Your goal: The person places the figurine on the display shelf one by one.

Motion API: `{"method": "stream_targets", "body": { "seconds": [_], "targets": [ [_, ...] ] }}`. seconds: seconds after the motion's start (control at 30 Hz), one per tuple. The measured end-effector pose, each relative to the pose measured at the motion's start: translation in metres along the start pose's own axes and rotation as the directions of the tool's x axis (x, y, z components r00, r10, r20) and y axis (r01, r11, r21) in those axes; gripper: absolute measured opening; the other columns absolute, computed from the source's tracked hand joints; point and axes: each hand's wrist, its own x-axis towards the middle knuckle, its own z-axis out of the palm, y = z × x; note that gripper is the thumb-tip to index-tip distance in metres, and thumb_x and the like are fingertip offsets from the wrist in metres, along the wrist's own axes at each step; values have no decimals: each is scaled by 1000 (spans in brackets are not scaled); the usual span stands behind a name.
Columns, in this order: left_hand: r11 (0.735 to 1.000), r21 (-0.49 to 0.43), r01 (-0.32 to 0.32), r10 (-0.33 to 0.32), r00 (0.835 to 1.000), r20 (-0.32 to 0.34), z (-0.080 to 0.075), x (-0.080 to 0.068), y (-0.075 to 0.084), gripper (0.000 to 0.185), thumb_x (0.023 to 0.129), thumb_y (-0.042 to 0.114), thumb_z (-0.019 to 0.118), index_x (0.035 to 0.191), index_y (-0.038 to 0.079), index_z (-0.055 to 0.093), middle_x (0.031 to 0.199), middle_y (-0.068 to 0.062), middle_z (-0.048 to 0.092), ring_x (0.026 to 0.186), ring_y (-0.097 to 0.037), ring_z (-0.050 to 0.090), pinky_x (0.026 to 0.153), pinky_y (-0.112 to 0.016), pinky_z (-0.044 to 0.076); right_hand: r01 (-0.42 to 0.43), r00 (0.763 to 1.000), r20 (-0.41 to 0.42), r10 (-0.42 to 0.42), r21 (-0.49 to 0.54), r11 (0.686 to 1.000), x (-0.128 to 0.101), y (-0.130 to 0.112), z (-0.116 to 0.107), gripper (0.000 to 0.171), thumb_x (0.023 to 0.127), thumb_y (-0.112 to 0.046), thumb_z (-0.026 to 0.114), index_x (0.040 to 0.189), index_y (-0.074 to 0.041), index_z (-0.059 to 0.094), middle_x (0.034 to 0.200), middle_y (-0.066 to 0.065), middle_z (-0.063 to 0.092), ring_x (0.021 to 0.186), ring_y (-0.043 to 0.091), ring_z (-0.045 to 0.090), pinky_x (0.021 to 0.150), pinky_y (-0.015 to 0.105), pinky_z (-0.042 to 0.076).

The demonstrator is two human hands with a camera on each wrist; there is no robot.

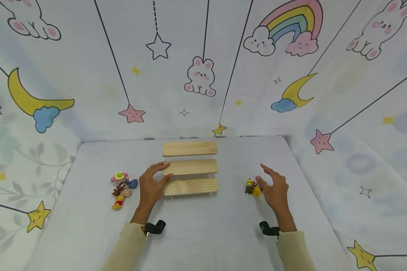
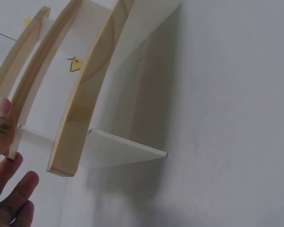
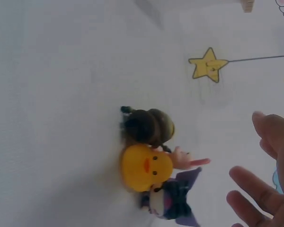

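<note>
A three-tier wooden shelf [image 1: 191, 167] with pale boards and clear side supports stands mid-table. My left hand [image 1: 152, 188] pinches the left end of its middle board between thumb and fingers; the left wrist view has the thumb [image 2: 2, 120] against that board. Over on the right, a small cluster holds a yellow duck [image 3: 144, 168], a rounded dark-and-yellow figure [image 3: 149, 126] and a purple-and-black figure [image 3: 173, 201]. Beside them hovers my right hand [image 1: 276, 190], fingers spread, thumb overlapping the cluster in the head view, nothing held.
Left of the shelf lies a group of several small toy figures, among them a yellow bear in a red shirt [image 1: 118, 203], a pink-eared figure [image 1: 119, 177] and a blue one [image 1: 132, 183]. A white cloth covers the table [image 1: 203, 233]; a printed backdrop [image 1: 176, 86] rises behind it.
</note>
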Motion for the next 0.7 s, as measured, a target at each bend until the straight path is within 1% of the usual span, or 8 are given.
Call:
{"method": "stream_targets", "body": {
  "seconds": [0.13,0.27,0.33,0.57,0.7],
  "targets": [
    [1000,-2,1,-1,1000,-1,0,0,0,49,81,19,92,127,16,79,134,-7,75,127,-30,69,114,-47,49,-44,999,19,44,-27,999,-1,11,8,57,101,-24,75,155,-30,57,143,17,68,131,44,49,111,68,28],
    [1000,-1,12,-12,1000,-1,0,-1,1,48,80,20,92,127,17,79,133,-6,75,127,-28,69,114,-44,49,-46,999,10,47,-75,996,-2,18,15,57,100,-24,77,153,-24,59,138,19,71,126,45,52,112,68,28],
    [1000,4,8,-8,1000,-4,-1,-1,1,49,80,20,92,127,16,79,133,-7,76,127,-29,70,113,-45,49,-45,999,0,45,-88,995,-1,20,19,55,99,-25,78,151,-21,61,135,20,73,124,45,54,112,68,28],
    [1000,1,11,-11,1000,1,-1,-1,1,48,81,21,92,127,16,79,133,-6,76,126,-28,70,113,-44,49,-50,999,2,51,-146,988,2,25,29,45,101,-25,77,142,-13,68,124,19,77,117,45,59,108,65,34],
    [1000,-4,8,-8,1000,2,-1,0,1,48,81,20,92,127,17,79,133,-6,76,126,-28,70,114,-45,49,-55,999,-10,54,-159,986,2,28,32,42,99,-26,78,137,-10,71,121,20,77,114,46,60,106,64,37]
  ]
}}
